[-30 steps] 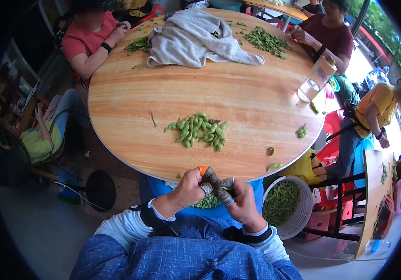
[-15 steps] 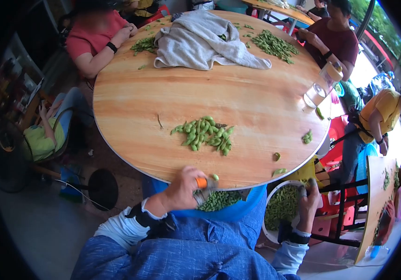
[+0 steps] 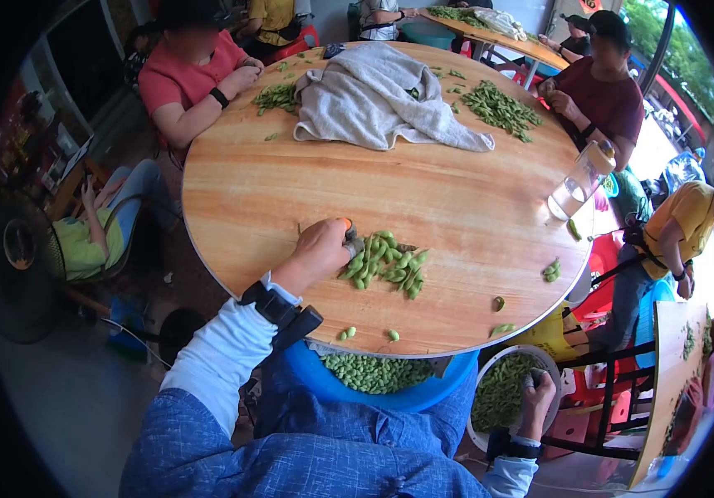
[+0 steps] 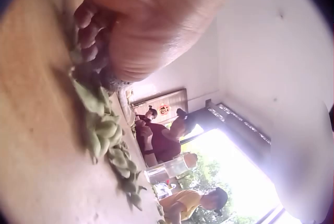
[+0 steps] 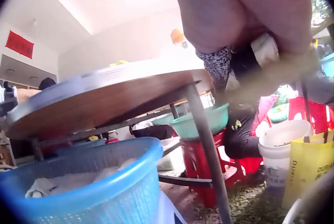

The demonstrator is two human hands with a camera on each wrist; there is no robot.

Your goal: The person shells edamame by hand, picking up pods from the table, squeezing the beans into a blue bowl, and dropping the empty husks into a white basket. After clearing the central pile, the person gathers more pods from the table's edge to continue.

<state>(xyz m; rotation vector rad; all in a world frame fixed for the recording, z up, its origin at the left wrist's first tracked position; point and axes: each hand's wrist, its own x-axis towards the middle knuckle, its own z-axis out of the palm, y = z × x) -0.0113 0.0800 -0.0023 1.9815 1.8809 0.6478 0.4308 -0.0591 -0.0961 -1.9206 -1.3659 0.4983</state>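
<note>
My left hand [image 3: 322, 251] reaches over the round wooden table, its covered fingertips touching the left side of a pile of green pods [image 3: 386, 264]. In the left wrist view that hand [image 4: 151, 25] has curled fingers at a pod [image 4: 90, 96] at the top of the pile. Off the table's right front edge, my right hand [image 3: 538, 397] is over a white basket of pods [image 3: 500, 390]; whether it holds anything is hidden. Against my lap, under the table edge, stands a blue basin [image 3: 432, 393] holding shelled beans [image 3: 378, 373].
A grey cloth [image 3: 374, 100] lies across the table's far side, with more pods [image 3: 502, 109] beside it. A clear bottle [image 3: 577, 187] stands at the right edge. Loose beans [image 3: 393, 335] lie near the front edge. Several people sit around.
My left hand has gone from above the basin forward to the pod pile. My right hand has parted from it and moved right to the white basket. Loose beans lie at the table's front.
</note>
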